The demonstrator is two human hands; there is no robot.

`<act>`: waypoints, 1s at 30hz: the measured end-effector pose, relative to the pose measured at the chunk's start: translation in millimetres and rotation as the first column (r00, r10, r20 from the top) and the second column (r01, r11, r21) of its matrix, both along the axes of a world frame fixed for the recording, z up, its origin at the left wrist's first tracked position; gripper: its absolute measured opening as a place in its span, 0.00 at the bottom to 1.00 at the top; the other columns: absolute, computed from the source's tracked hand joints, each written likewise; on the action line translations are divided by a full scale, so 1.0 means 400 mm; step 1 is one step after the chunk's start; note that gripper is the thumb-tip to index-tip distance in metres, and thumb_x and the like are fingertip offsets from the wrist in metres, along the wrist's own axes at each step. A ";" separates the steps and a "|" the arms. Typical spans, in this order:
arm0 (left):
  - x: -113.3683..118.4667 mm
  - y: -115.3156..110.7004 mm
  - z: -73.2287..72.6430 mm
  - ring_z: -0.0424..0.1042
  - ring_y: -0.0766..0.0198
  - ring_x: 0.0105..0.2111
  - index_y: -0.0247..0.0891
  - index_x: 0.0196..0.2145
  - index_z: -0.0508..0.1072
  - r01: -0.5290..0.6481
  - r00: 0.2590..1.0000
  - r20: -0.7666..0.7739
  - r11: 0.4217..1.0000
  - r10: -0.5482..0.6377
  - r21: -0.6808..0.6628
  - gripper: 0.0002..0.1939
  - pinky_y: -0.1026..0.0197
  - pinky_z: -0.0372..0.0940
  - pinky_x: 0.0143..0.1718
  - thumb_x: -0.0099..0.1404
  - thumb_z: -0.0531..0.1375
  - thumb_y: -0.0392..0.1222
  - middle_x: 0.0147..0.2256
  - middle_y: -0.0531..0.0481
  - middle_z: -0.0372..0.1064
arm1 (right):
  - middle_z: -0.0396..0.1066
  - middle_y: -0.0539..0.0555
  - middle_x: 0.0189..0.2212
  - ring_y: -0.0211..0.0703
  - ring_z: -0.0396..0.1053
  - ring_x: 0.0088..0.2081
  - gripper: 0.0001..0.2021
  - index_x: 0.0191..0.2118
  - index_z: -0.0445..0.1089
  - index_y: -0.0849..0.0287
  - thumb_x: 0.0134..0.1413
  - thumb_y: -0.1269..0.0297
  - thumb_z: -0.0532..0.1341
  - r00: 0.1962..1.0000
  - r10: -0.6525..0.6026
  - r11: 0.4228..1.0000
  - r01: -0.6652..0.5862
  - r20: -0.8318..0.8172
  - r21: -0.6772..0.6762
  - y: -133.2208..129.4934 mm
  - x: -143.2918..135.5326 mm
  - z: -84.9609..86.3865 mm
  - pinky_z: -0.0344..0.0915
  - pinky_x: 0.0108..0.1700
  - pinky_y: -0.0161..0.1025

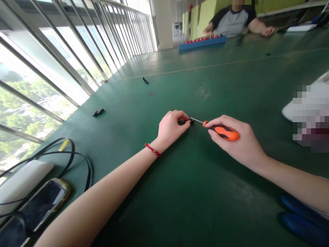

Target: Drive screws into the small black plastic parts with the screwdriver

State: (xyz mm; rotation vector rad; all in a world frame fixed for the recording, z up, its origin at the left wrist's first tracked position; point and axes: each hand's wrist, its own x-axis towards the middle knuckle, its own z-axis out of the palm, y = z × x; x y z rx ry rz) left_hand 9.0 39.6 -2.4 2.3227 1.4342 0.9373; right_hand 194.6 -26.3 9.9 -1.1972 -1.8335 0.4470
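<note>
Near the middle of the green table (164, 192), my left hand (171, 127) pinches a small black part (192, 121) between thumb and forefinger. Its exact kind is too small to make out, and the fingers cover much of it. An orange and black screwdriver (226, 132) is gripped by its handle in my right hand (236, 137). The thin metal shaft points left, and its tip meets or lies very close to the black part. Two other small black pieces lie apart on the table: one (98, 113) left of my left hand, another (145, 80) farther back.
At lower left lie a phone (43, 206), a white box-shaped object (28, 178) and looped black cables (88, 171). Metal railings (102, 41) border the left side. Across the table, a person (232, 22) sits behind a blue rack (203, 44) with red pieces. Blue objects (303, 223) lie lower right.
</note>
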 end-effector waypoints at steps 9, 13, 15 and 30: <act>0.000 0.001 -0.001 0.68 0.62 0.36 0.40 0.31 0.75 0.001 1.000 0.012 1.000 -0.001 -0.006 0.06 0.61 0.63 0.35 0.58 0.58 0.41 0.32 0.52 0.73 | 0.71 0.52 0.34 0.42 0.69 0.36 0.06 0.35 0.70 0.55 0.49 0.71 0.60 1.000 0.007 1.000 -0.007 -0.001 -0.010 -0.002 0.002 -0.001 0.65 0.39 0.40; 0.000 0.004 -0.002 0.69 0.62 0.37 0.40 0.31 0.75 0.004 1.000 0.015 1.000 -0.004 -0.003 0.06 0.62 0.64 0.35 0.59 0.58 0.42 0.33 0.52 0.73 | 0.71 0.52 0.34 0.43 0.69 0.36 0.06 0.35 0.70 0.55 0.49 0.71 0.60 1.000 0.005 1.000 -0.005 0.002 -0.002 -0.001 0.001 -0.001 0.65 0.39 0.41; -0.001 0.006 -0.003 0.69 0.62 0.37 0.40 0.32 0.75 0.014 1.000 0.013 1.000 -0.014 -0.002 0.06 0.62 0.64 0.36 0.60 0.58 0.42 0.34 0.51 0.73 | 0.71 0.52 0.34 0.43 0.69 0.37 0.07 0.35 0.70 0.55 0.49 0.71 0.60 1.000 0.001 1.000 -0.001 0.003 0.002 -0.001 0.001 -0.002 0.65 0.40 0.41; 0.002 0.000 0.005 0.67 0.62 0.39 0.39 0.34 0.73 0.052 0.996 -0.081 0.993 -0.044 0.103 0.07 0.61 0.62 0.40 0.64 0.56 0.41 0.36 0.50 0.71 | 0.72 0.51 0.36 0.44 0.70 0.39 0.05 0.37 0.69 0.53 0.53 0.68 0.59 1.000 -0.002 1.000 0.002 0.029 0.013 0.009 0.005 -0.011 0.66 0.42 0.41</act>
